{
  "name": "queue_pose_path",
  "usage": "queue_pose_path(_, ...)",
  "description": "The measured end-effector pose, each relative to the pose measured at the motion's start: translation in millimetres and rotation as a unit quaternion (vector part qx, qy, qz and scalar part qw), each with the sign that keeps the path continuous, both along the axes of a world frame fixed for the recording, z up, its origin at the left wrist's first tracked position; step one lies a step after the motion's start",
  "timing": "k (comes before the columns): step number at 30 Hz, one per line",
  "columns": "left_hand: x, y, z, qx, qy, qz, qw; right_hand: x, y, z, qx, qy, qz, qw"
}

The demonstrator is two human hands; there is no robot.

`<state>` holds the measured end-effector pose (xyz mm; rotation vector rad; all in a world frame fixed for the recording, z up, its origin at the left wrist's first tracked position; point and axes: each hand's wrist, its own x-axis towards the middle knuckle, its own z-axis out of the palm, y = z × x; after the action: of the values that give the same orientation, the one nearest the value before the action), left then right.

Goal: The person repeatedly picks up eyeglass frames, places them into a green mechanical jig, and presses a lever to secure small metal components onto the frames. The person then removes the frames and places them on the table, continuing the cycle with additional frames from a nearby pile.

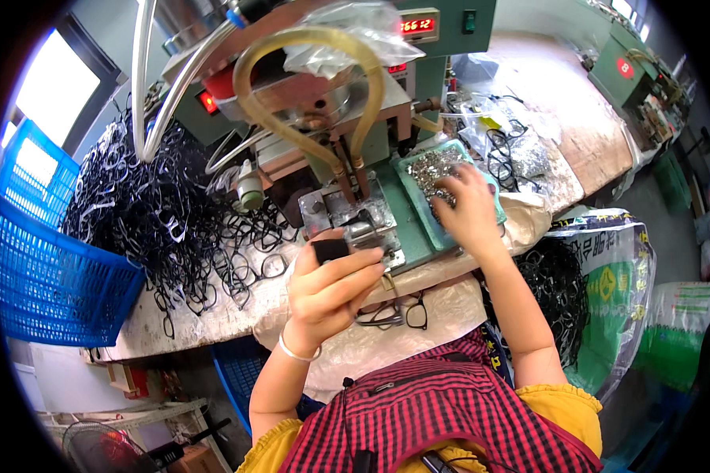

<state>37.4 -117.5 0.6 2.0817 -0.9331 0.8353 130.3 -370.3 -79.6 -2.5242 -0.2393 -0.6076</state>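
My left hand (pixel 331 288) is closed at the metal fixture (pixel 363 225) of a green bench machine, fingertips against its front. A black wrap (pixel 330 251) covers part of one finger. Whatever is pinched there is hidden by the fingers. Just below this hand is a black eyeglass frame (pixel 416 315), over the brown paper; I cannot tell whether the hand touches it. My right hand (pixel 471 209) reaches over a pale green tray (pixel 424 217) of small metal parts (pixel 434 169). Its thumb and fingers are bent but apart, their tips at the parts.
A big heap of black eyeglass frames (pixel 158 197) covers the left of the bench beside a blue basket (pixel 63 268). Yellowish hoses (pixel 248 87) loop down above the fixture. More frames fill a sack (pixel 615 276) at the right. Plastic bags (pixel 528 158) lie behind the tray.
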Motion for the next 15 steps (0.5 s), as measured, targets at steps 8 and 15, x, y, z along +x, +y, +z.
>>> queue_pose_path(8, 4, -2, -3, 0.017, 0.001, -0.014, 1.0, 5, -11, -20, 0.015, -0.104, 0.057, 0.993)
queue_pose_path(15, -26, -1, -23, 0.03, 0.021, 0.056, 0.998, 34, 1, -11, -0.029, -0.13, 0.136, 0.982)
